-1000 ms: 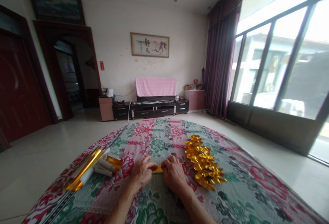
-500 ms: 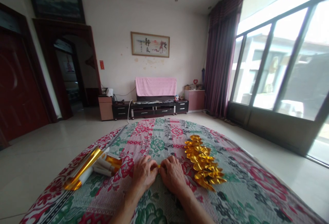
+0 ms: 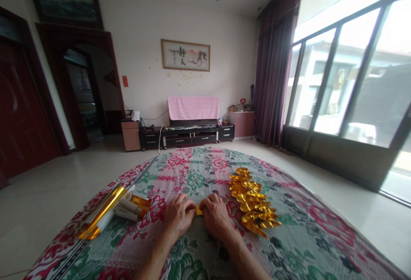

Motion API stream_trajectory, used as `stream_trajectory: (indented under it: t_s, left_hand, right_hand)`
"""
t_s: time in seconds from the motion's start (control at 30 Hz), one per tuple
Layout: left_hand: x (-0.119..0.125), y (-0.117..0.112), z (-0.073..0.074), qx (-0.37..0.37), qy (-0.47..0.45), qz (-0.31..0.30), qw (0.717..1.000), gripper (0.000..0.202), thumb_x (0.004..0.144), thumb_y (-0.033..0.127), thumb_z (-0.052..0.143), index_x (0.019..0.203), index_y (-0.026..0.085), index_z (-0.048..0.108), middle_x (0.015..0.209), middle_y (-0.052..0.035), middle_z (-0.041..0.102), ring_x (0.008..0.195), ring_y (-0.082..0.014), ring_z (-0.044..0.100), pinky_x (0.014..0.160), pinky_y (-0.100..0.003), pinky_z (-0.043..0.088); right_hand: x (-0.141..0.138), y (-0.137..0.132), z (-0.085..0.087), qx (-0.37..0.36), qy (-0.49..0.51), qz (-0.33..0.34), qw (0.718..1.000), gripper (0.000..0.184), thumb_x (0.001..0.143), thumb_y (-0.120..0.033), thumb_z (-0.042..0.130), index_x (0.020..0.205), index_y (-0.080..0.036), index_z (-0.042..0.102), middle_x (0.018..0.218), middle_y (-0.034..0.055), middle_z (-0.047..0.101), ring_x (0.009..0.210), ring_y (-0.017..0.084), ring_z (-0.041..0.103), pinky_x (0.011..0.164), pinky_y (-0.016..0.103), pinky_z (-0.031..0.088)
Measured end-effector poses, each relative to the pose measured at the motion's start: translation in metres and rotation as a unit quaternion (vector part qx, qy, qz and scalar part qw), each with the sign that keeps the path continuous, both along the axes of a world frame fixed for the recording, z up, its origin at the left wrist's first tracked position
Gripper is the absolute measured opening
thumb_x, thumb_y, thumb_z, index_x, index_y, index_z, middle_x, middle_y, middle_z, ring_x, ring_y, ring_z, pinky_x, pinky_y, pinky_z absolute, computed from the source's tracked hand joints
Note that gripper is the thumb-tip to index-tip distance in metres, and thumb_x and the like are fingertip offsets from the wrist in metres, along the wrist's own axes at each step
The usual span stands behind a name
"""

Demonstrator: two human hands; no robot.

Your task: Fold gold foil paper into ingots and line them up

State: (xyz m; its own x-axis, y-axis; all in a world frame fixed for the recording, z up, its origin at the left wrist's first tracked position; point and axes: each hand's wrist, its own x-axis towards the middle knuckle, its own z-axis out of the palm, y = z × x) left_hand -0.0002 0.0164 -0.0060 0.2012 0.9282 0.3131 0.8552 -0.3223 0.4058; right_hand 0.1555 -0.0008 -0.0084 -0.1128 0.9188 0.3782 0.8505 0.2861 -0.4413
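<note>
Between my two hands lies a small piece of gold foil paper [image 3: 198,210], mostly hidden by my fingers. My left hand [image 3: 180,215] pinches its left end, and my right hand [image 3: 215,215] has closed fingers on its right end. Both hands rest low over the patterned tablecloth [image 3: 192,181]. To the right of my right hand stand several folded gold foil ingots [image 3: 253,201], nested in a long row. Rolled sheets of gold foil paper [image 3: 102,213] with white backs lie to the left of my left hand.
The round table's cloth carries red and green flowers. Beyond it, a low black TV cabinet [image 3: 189,136] stands against the wall, with a pink cloth [image 3: 193,108] over the television. A large window [image 3: 337,78] and purple curtain [image 3: 272,78] are on the right.
My hands have moved slightly apart, and more of the gold foil paper shows between them. The view has shifted a little; the ingots and rolls stay in place.
</note>
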Motion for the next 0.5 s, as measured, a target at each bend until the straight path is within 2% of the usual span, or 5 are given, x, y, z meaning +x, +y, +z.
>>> stream_trajectory:
  t_s: [0.27,0.4,0.5]
  left_hand:
    - [-0.006,0.002,-0.001,-0.005,0.002,-0.017,1.000,0.017,0.075,0.023,0.055,0.085,0.029,0.068,0.119,-0.0009,0.056,0.113,-0.0191,0.049,0.097,-0.034,0.037]
    - [-0.005,0.002,-0.003,0.000,0.001,-0.011,1.000,0.017,0.076,0.024,0.054,0.085,0.029,0.068,0.120,-0.0013,0.055,0.114,-0.0198,0.049,0.097,-0.034,0.037]
    - [-0.005,0.002,-0.003,0.004,0.003,-0.011,1.000,0.017,0.076,0.024,0.054,0.086,0.029,0.068,0.120,-0.0018,0.055,0.113,-0.0200,0.049,0.098,-0.035,0.037]
  right_hand:
    - [0.003,-0.001,0.005,-0.006,0.009,0.015,1.000,0.025,0.080,-0.010,0.044,0.080,-0.024,0.065,0.092,0.0035,0.056,0.085,0.016,0.049,0.076,0.025,0.032]
    - [-0.003,-0.004,0.003,0.021,0.002,-0.020,1.000,0.021,0.086,-0.025,0.043,0.082,-0.023,0.063,0.092,0.0042,0.055,0.085,0.017,0.049,0.075,0.027,0.032]
    - [-0.006,-0.005,0.002,0.030,-0.008,-0.033,0.999,0.016,0.084,-0.033,0.049,0.082,-0.023,0.061,0.091,0.0039,0.054,0.085,0.018,0.048,0.074,0.028,0.032]
